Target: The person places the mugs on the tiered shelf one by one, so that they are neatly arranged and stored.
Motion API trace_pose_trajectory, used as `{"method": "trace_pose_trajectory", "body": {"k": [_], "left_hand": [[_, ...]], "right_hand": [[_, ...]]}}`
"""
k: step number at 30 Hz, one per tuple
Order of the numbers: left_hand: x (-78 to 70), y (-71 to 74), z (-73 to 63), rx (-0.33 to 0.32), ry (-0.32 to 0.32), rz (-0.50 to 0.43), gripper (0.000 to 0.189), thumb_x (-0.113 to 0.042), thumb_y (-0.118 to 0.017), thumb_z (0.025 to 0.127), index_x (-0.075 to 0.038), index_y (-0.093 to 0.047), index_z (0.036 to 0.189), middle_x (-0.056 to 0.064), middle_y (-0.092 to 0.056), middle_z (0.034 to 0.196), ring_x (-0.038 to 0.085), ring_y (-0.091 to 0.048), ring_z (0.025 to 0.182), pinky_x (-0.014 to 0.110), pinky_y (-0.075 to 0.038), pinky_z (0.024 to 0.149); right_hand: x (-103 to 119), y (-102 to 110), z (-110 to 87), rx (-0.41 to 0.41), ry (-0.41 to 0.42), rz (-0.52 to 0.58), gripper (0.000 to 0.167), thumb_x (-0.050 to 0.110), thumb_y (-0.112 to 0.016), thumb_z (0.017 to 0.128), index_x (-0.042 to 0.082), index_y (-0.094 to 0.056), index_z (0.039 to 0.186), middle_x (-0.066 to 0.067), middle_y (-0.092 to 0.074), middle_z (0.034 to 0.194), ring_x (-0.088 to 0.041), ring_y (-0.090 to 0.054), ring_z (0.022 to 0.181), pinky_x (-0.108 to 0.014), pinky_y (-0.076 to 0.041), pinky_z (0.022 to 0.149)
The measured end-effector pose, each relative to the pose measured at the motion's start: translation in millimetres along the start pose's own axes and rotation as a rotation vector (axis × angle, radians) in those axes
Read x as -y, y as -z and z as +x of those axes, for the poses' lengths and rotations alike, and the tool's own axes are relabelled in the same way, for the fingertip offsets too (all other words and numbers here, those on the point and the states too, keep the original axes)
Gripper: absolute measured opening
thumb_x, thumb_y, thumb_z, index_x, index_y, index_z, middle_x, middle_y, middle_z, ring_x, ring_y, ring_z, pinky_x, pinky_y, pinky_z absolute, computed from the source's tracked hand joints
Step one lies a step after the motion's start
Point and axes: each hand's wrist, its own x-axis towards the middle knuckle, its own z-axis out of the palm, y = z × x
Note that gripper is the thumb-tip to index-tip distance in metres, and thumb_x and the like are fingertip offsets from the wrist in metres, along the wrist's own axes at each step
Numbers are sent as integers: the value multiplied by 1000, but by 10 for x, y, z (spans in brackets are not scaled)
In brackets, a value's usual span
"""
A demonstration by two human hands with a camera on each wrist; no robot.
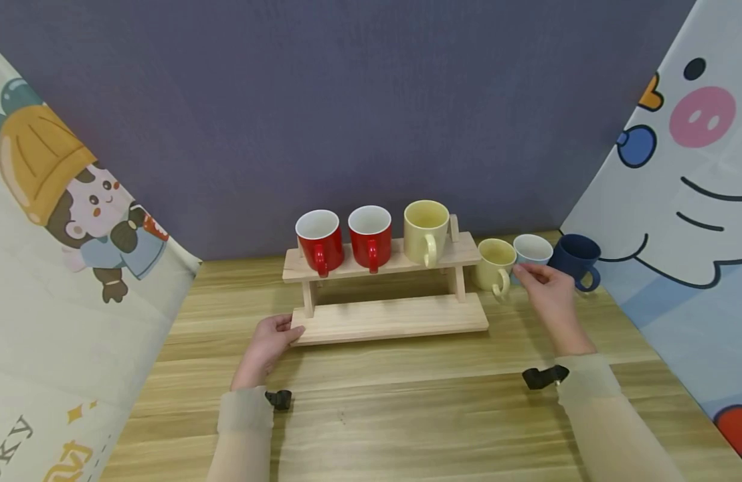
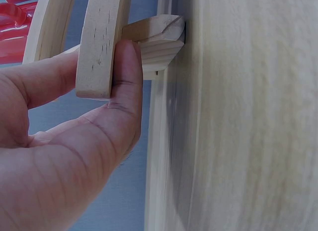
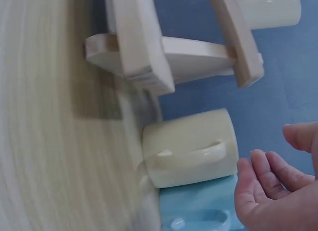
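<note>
My left hand [image 1: 271, 343] pinches the left end of the lower board of a two-tier wooden rack [image 1: 389, 320]; in the left wrist view the board [image 2: 97, 57] lies between thumb and fingers. On the upper tier stand two red mugs [image 1: 328, 244], [image 1: 371, 241] and a pale yellow mug [image 1: 420, 234]. To the rack's right is another yellow mug [image 1: 488, 269], beside a light blue mug [image 1: 532, 249] with a white inside. Over these, my right hand [image 1: 550, 294] hovers with thumb and fingers apart, fingertips near the rims in the right wrist view; whether they touch is unclear.
A dark blue mug [image 1: 572, 258] stands at the far right of the row, near the printed side panel [image 1: 678, 221]. A dark grey wall [image 1: 371, 120] rises behind the rack. The wood-grain table [image 1: 371, 415] stretches out in front of it.
</note>
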Motion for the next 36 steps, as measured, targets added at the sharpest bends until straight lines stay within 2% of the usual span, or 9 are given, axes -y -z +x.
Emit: {"method": "trace_pose_trajectory", "body": {"k": [4, 7, 13, 16, 22, 27, 32, 36], "left_hand": [[-2, -2, -8, 3, 5, 3, 56, -6, -64, 101, 17, -39, 145, 27, -57, 129, 26, -59, 109, 30, -55, 85], [2, -4, -5, 3, 4, -7, 55, -5, -64, 101, 18, -40, 145, 27, -58, 127, 26, -60, 108, 29, -55, 84], [1, -1, -2, -1, 5, -18, 53, -3, -64, 101, 18, -40, 144, 27, -58, 126, 25, -60, 106, 29, -55, 84], [-11, 2, -11, 0, 10, -11, 54, -5, -64, 101, 18, -40, 144, 27, -57, 128, 26, -59, 108, 30, -55, 86], [-35, 4, -29, 3, 17, -6, 57, -6, -64, 102, 18, -38, 146, 28, -55, 131, 28, -58, 112, 34, -54, 90], [-32, 4, -19, 1, 18, 4, 57, -7, -65, 101, 17, -39, 146, 27, -55, 130, 27, -58, 111, 33, -55, 88], [-29, -2, -3, -1, 18, 0, 56, -6, -64, 101, 17, -39, 145, 27, -56, 129, 26, -59, 110, 30, -55, 85], [-31, -4, 0, -4, 16, -9, 55, -5, -64, 101, 18, -39, 145, 28, -56, 129, 27, -59, 110, 30, -55, 86]], "right_hand": [[-101, -11, 32, 22, -5, -53, 48, 36, -67, 100, -6, -68, 126, -12, -69, 111, -2, -58, 91, -16, -46, 74], [-157, -35, 59, 24, -14, -83, 48, 36, -66, 101, -5, -68, 125, -17, -68, 114, -4, -58, 91, -17, -45, 74], [-220, -81, 118, 113, -58, -134, 58, 43, -58, 103, -8, -63, 132, -24, -65, 121, -16, -58, 99, -18, -46, 76], [-238, -104, 154, 159, -58, -119, 62, 44, -55, 104, -11, -60, 133, -28, -63, 124, -18, -61, 99, -16, -49, 75], [-289, -137, 218, 209, -61, -98, 64, 44, -51, 106, -14, -59, 132, -30, -61, 125, -10, -61, 92, -14, -50, 75], [-396, -177, 265, 241, -59, -46, 60, 40, -52, 107, -16, -61, 128, -30, -60, 126, -4, -58, 90, -18, -53, 77], [-498, -208, 295, 249, -32, 58, 54, 32, -54, 108, -20, -63, 121, -28, -67, 114, 1, -61, 88, -20, -55, 77], [-526, -221, 310, 240, -20, 124, 51, 27, -56, 107, -22, -62, 120, -18, -72, 105, 0, -63, 89, -19, -55, 77]]}}
